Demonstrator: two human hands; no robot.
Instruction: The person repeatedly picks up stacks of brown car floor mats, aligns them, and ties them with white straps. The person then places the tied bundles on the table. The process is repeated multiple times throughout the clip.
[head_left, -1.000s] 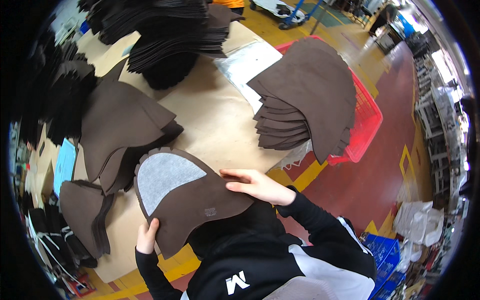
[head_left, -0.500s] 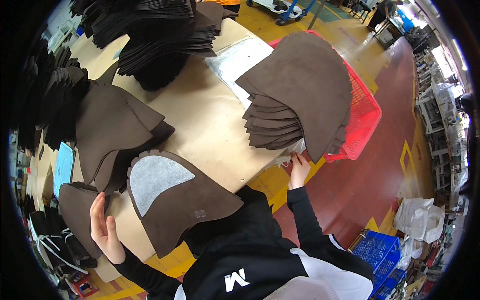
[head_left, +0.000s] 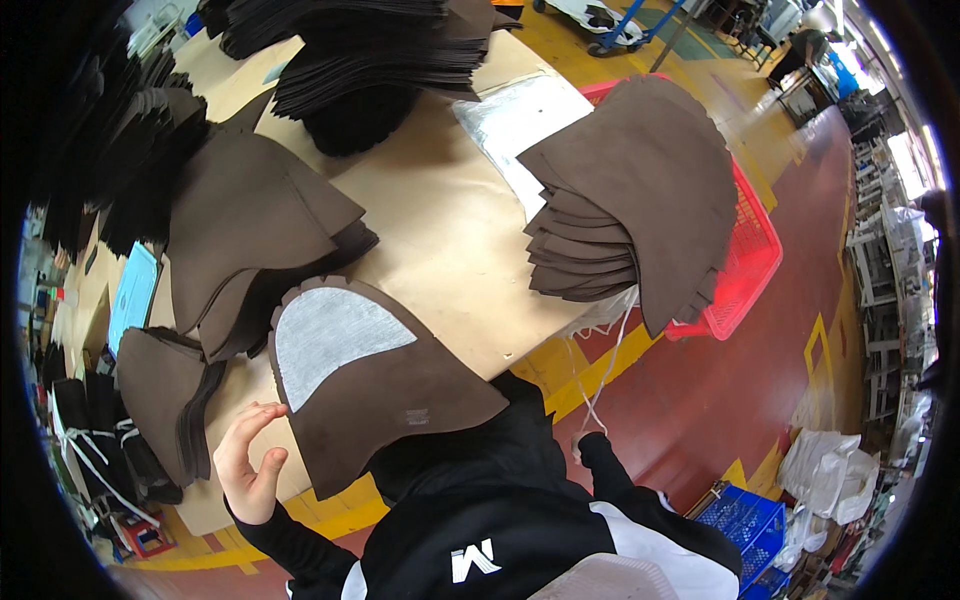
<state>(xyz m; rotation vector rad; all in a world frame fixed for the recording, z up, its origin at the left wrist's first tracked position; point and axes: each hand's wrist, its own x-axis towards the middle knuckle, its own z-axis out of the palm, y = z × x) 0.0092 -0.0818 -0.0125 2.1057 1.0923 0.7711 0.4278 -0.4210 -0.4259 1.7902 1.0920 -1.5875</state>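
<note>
My right hand (head_left: 579, 446) is low beside my body, closed on white string (head_left: 597, 385). The string runs taut up to the edge of the table, below a fanned stack of dark brown cut pieces (head_left: 640, 190). My left hand (head_left: 250, 465) is empty, its fingers stretched out and the thumb apart. Its fingertips come close to the left edge of a brown piece (head_left: 400, 380) bearing a pale grey-white patch (head_left: 335, 340); whether they touch I cannot tell. This piece lies at the table's near edge.
More brown stacks (head_left: 250, 210) (head_left: 165, 395) lie on the left of the tan tabletop (head_left: 450, 220), and a tall dark pile (head_left: 380, 70) stands at the back. A red basket (head_left: 750, 270) is at the right, blue crates (head_left: 740, 525) lower right. Far off, a person (head_left: 800, 55) stands.
My right hand has drawn back from the table edge toward my body, pulling the string out into long strands. My left hand has shifted right, toward the patched piece.
</note>
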